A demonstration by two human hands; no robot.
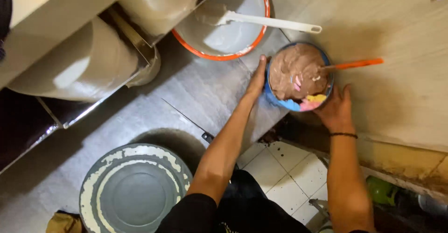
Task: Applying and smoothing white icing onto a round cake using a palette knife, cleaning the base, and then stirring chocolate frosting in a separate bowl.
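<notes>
Both forearms reach up the frame to a blue bowl of brown batter, upper right on the counter. Left hand and right hand cup opposite sides, each grip closed around it; orange spatula pokes out rightward.

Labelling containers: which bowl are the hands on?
The blue-rimmed bowl of brown mixture with the orange-handled utensil, left hand and right hand flanking it; the orange-rimmed white bowl sits untouched.
</notes>
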